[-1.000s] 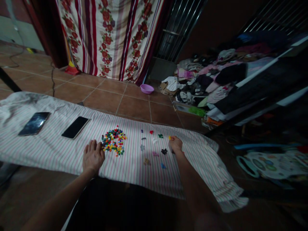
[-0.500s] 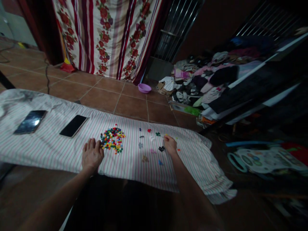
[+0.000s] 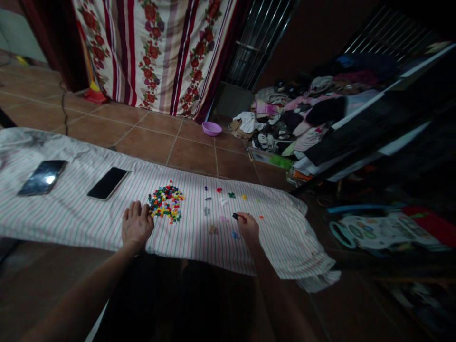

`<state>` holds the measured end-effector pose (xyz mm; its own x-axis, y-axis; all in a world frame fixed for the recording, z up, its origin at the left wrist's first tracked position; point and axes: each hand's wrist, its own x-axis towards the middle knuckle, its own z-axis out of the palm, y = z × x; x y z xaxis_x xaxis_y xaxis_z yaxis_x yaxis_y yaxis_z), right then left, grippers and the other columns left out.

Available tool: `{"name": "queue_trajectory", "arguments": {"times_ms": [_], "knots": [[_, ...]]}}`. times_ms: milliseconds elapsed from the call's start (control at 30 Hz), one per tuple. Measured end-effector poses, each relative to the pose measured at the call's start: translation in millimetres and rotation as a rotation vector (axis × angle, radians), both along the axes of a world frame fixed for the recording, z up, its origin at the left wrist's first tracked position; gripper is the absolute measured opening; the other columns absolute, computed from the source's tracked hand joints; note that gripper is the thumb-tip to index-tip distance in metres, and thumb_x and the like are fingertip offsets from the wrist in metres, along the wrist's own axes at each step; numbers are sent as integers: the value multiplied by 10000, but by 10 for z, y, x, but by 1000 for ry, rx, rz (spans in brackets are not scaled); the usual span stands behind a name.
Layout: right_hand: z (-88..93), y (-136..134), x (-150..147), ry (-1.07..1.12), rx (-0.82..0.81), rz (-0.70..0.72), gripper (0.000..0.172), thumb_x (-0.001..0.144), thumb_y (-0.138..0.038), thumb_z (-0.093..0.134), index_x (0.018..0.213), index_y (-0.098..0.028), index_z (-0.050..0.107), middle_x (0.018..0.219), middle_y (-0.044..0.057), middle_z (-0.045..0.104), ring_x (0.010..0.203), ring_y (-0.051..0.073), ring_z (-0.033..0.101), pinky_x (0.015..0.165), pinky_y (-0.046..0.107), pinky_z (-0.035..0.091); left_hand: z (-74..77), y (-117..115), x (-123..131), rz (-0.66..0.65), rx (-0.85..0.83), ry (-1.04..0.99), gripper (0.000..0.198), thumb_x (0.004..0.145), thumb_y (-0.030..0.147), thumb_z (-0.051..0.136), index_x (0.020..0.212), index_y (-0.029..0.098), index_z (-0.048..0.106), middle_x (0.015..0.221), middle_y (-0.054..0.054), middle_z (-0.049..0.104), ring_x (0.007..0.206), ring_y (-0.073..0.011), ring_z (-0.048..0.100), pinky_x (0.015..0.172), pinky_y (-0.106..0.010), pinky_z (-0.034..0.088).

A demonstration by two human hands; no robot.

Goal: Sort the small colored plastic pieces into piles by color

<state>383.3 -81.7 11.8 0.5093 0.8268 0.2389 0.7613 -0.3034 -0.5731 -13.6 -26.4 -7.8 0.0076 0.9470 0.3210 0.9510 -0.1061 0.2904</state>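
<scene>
A heap of small multicoloured beads (image 3: 166,205) lies on a pink-striped white cloth (image 3: 74,213). My left hand (image 3: 136,224) rests flat on the cloth, fingers stretched out, touching the heap's left edge. To the right lie several small sorted clusters of beads (image 3: 221,204) in separate colours. My right hand (image 3: 247,227) is curled with its fingertips pinched at a small black cluster (image 3: 235,216). Whether a bead sits between the fingers cannot be made out.
Two dark phones (image 3: 108,183) (image 3: 42,177) lie on the cloth at the left. Beyond is a tiled floor with a purple bowl (image 3: 211,128), a floral curtain (image 3: 156,52) and a pile of clothes (image 3: 302,118). A toy (image 3: 377,230) lies at the right.
My right hand has pulled back from the yellow cluster at the far right toward me, to the black cluster. The left hand has stayed by the heap. The camera has shifted a little.
</scene>
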Motion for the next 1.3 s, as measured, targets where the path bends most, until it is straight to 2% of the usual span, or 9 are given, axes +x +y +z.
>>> {"name": "queue_trajectory", "arguments": {"times_ms": [200, 367, 500, 667, 867, 1000, 1300], "knots": [[12, 81, -414, 31, 85, 159, 275, 770, -216, 470, 825, -197, 739, 906, 88, 740, 886, 206, 671, 883, 338, 523, -48, 13, -11, 4, -15, 5, 451, 871, 261, 434, 1261, 119, 611, 1433, -214, 515, 1393, -347, 405, 1139, -524, 306], [-23, 282, -965, 93, 116, 327, 278, 802, -184, 476, 862, -212, 746, 900, 58, 734, 842, 180, 675, 825, 298, 535, -19, 7, 0, 16, -8, 11, 435, 874, 249, 431, 1251, 129, 613, 1415, -196, 537, 1388, -336, 420, 1136, -510, 319], [-111, 453, -1424, 127, 103, 472, 269, 839, -161, 496, 919, -205, 749, 931, 63, 731, 895, 187, 678, 850, 306, 531, 23, 0, 10, 14, -12, 37, 424, 879, 249, 420, 1231, 120, 620, 1406, -212, 536, 1376, -344, 431, 1128, -508, 325], [-211, 648, -1848, 115, 26, 505, 303, 862, -130, 507, 1013, -226, 751, 978, 54, 713, 921, 173, 658, 883, 289, 513, 32, 3, 7, 17, -18, 50, 411, 878, 252, 417, 1206, 123, 630, 1393, -209, 544, 1368, -340, 438, 1126, -497, 326], [-259, 720, -2013, 73, -75, 451, 322, 881, -132, 519, 1072, -265, 741, 1043, 39, 684, 944, 167, 632, 903, 273, 487, 20, 3, 6, 12, -15, 1, 409, 867, 252, 434, 1213, 149, 627, 1396, -182, 549, 1378, -327, 424, 1139, -500, 309], [-222, 704, -2027, 45, -117, 439, 297, 896, -145, 539, 1082, -278, 727, 1057, 29, 666, 969, 160, 623, 883, 249, 475, 2, 8, 4, 15, -32, 10, 423, 879, 258, 415, 1221, 123, 623, 1408, -208, 528, 1384, -344, 413, 1134, -510, 310], [-130, 706, -2071, 4, -159, 461, 283, 905, -154, 530, 1080, -285, 710, 1057, 29, 645, 1023, 166, 605, 885, 240, 448, -19, 7, -2, 15, 7, 60, 416, 875, 262, 425, 1225, 148, 618, 1387, -189, 550, 1367, -331, 433, 1118, -502, 330]]}}
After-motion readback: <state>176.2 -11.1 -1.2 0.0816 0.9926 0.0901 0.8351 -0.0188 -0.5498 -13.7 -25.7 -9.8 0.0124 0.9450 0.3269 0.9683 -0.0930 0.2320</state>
